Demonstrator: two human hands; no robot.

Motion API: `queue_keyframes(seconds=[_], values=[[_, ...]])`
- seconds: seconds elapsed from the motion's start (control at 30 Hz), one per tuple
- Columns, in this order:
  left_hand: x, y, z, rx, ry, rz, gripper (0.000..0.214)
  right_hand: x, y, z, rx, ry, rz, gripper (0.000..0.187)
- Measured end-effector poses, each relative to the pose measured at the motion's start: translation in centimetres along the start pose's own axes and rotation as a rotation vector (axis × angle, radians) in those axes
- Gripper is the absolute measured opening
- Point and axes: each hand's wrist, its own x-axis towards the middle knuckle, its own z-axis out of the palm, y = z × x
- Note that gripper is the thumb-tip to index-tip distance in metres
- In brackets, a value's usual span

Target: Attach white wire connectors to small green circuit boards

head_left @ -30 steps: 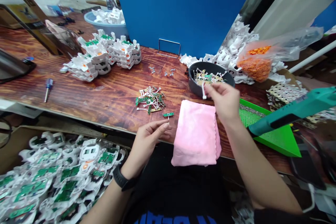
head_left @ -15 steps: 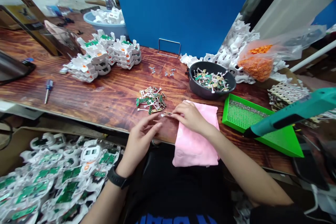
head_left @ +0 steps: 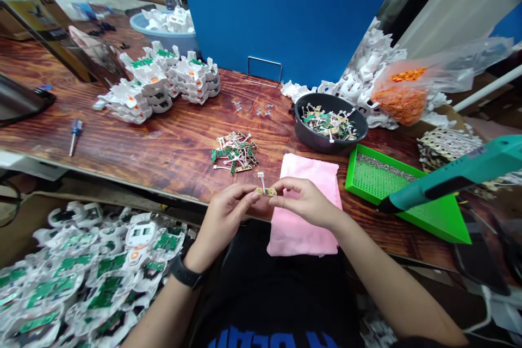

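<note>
My left hand (head_left: pixel 228 212) and my right hand (head_left: pixel 304 201) meet at the table's near edge, each pinching one end of a small tan circuit board (head_left: pixel 265 191) with a short white connector sticking up from it. The board hangs just left of a folded pink cloth (head_left: pixel 310 174). A small heap of similar green and tan boards (head_left: pixel 234 153) lies on the wood a little beyond my left hand. A dark round bowl (head_left: pixel 304 136) holding more of these boards stands behind the cloth.
A green perforated tray (head_left: pixel 428 212) and a teal power screwdriver (head_left: pixel 465 171) are at right. White plastic shells are stacked at back left (head_left: pixel 159 81), piled at back right (head_left: pixel 367 73) and in a box below left (head_left: pixel 93 272). A bag of orange parts (head_left: pixel 397 100) and a small screwdriver (head_left: pixel 74 136) lie on the table.
My right hand came back from the bowl to the near edge with a small part. Both hands now pinch the board together, raised slightly off the table.
</note>
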Motion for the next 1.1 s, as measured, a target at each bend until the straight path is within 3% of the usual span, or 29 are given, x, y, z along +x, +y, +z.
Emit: queue_keyframes(seconds=[0.23, 0.4, 0.53, 0.6, 0.7, 0.77, 0.8, 0.87, 0.93, 1.0, 1.1], values=[[-0.5, 0.6, 0.4, -0.139, 0.038, -0.081, 0.018, -0.4, -0.3, 0.6, 0.023, 0.107, -0.038, 0.021], [-0.5, 0.6, 0.7, -0.17, 0.048, -0.081, 0.02, -0.4, 0.2, 1.3, 0.126, 0.145, -0.009, 0.023], [-0.1, 0.3, 0.9, -0.162, 0.018, -0.07, 0.024, 0.0, 0.2, 1.1, 0.079, 0.19, -0.028, 0.021], [0.4, -0.2, 0.6, -0.095, 0.041, -0.036, 0.029, 0.3, 0.1, -0.2, -0.027, 0.321, -0.069, 0.022], [1.6, -1.5, -0.5, 0.24, 0.26, 0.053, 0.031, 1.0, 0.3, -4.1, -0.33, 0.717, -0.123, 0.028], [2.5, -2.7, -1.3, 0.519, 0.412, 0.076, 0.031, 1.5, 0.8, -7.3, -0.635, 0.986, -0.071, 0.034], [2.9, -3.2, -1.6, 0.607, 0.433, 0.075, 0.03, 1.7, 1.0, -8.7, -0.777, 1.085, -0.01, 0.036], [3.4, -4.1, -2.1, 0.682, 0.394, 0.062, 0.026, 2.2, 1.6, -10.8, -0.979, 1.129, 0.093, 0.037], [3.6, -4.6, -2.2, 0.683, 0.333, 0.062, 0.019, 2.5, 2.0, -11.6, -1.071, 1.097, 0.147, 0.04], [3.3, -4.7, -2.3, 0.689, 0.311, 0.09, 0.016, 2.6, 2.1, -10.9, -1.072, 1.093, 0.13, 0.043], [2.2, -4.0, -2.6, 0.8, 0.368, 0.225, 0.015, 2.2, 1.4, -8.1, -0.914, 1.107, 0.01, 0.04]])
